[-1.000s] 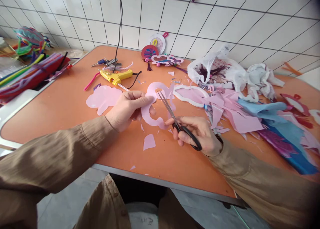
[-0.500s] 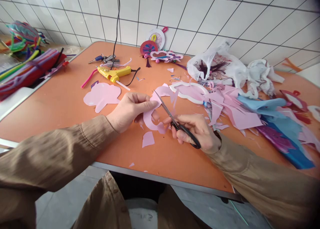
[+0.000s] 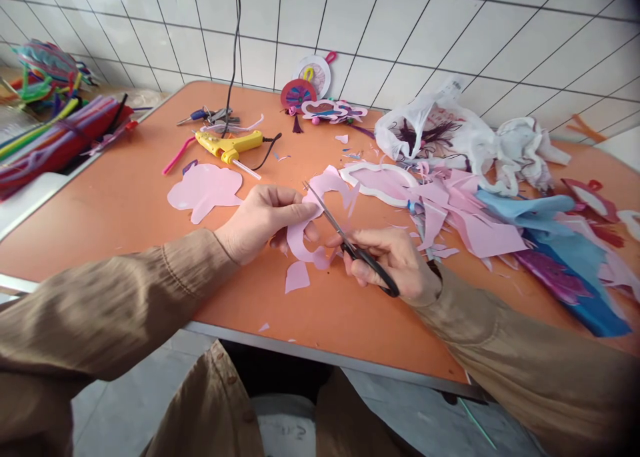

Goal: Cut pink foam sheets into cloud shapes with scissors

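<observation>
Between the thumb and fingers of my left hand (image 3: 267,218) is a curved strip of pink paper (image 3: 299,241), its inner edge cut into a ring-like shape. My right hand (image 3: 387,260) grips black-handled scissors (image 3: 327,212), whose blades look nearly closed and lie across the upper part of the strip, pointing up and left. A small pink paper scrap (image 3: 297,276) lies on the table just below the strip. Left of my left hand rests a cloud-shaped pink paper piece (image 3: 206,189).
A yellow glue gun (image 3: 230,144) lies at the back left, its cord rising up the tiled wall. Pink offcuts (image 3: 470,217), a white-rimmed frame (image 3: 373,192), blue sheets (image 3: 575,264) and a white plastic bag (image 3: 440,127) crowd the right. Round ornaments (image 3: 299,96) lean by the wall.
The two hands, the strip and the scissors are almost where they were. The strip's loose end near the scissors has shifted slightly, and the view has moved a little.
</observation>
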Motion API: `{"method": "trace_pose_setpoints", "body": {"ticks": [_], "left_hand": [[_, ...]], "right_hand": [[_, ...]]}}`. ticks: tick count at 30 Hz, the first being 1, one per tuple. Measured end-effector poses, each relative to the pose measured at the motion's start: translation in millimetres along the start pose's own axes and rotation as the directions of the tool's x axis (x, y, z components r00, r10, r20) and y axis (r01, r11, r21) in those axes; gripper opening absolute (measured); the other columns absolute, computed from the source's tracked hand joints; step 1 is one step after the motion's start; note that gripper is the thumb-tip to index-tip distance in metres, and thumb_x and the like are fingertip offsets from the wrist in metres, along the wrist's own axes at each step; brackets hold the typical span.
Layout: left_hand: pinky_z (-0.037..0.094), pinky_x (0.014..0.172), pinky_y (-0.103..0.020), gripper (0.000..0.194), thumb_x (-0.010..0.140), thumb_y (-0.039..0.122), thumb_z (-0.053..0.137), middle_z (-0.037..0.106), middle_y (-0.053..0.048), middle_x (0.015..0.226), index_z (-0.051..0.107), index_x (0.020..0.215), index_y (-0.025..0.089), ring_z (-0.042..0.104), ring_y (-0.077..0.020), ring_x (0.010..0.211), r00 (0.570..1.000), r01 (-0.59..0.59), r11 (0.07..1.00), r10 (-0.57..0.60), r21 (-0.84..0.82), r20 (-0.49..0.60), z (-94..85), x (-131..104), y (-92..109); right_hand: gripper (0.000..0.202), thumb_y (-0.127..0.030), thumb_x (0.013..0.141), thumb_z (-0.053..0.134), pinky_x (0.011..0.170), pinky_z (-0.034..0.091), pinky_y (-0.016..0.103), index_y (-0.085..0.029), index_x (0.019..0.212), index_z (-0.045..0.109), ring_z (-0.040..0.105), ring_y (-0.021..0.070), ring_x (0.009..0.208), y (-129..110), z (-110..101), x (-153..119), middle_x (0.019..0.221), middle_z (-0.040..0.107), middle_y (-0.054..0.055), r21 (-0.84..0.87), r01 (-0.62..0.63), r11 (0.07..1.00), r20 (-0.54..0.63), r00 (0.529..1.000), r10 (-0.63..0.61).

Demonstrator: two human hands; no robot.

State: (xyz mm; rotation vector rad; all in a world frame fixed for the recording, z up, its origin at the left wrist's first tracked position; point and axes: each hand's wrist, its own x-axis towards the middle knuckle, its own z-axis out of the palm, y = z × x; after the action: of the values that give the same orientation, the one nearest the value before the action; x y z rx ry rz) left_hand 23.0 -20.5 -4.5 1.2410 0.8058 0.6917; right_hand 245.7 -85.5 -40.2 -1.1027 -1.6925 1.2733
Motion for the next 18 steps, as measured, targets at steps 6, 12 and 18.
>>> {"method": "trace_pose_setpoints", "body": {"ticks": [6,12,18], "left_hand": [[0.037,0.036,-0.018,0.031,0.072,0.038,0.086,0.074,-0.005,0.063,0.069,0.063,0.013,0.054,-0.0074,0.041,1.0,0.005,1.0,-0.005,-0.018,0.01,-0.3,0.2,-1.2],[0.037,0.036,-0.019,0.032,0.072,0.038,0.086,0.074,-0.006,0.064,0.069,0.065,0.013,0.054,-0.0076,0.041,1.0,0.02,0.999,-0.02,-0.039,0.014,-0.5,0.3,-2.3],[0.037,0.036,-0.019,0.031,0.071,0.037,0.087,0.074,-0.006,0.064,0.068,0.066,0.013,0.055,-0.0082,0.041,0.999,0.032,0.997,-0.031,-0.065,0.021,-0.3,0.6,-3.1]], "right_hand": [[0.036,-0.044,0.077,0.081,0.049,0.039,0.026,-0.013,0.094,0.074,0.046,0.0089,0.05,-10.9,4.1,-2.4,0.061,0.051,-0.004,0.019,-0.082,0.996,-0.05,0.995,0.083],[0.037,-0.044,0.078,0.079,0.044,0.041,0.023,-0.013,0.098,0.075,0.046,0.0092,0.051,4.7,-0.3,-1.1,0.062,0.051,-0.004,0.041,-0.026,0.999,-0.004,1.0,0.026],[0.037,-0.049,0.079,0.077,0.042,0.041,0.022,-0.017,0.097,0.075,0.046,0.0091,0.049,12.3,-0.8,-0.1,0.06,0.05,-0.005,0.018,-0.004,1.0,-0.019,1.0,0.004]]}}
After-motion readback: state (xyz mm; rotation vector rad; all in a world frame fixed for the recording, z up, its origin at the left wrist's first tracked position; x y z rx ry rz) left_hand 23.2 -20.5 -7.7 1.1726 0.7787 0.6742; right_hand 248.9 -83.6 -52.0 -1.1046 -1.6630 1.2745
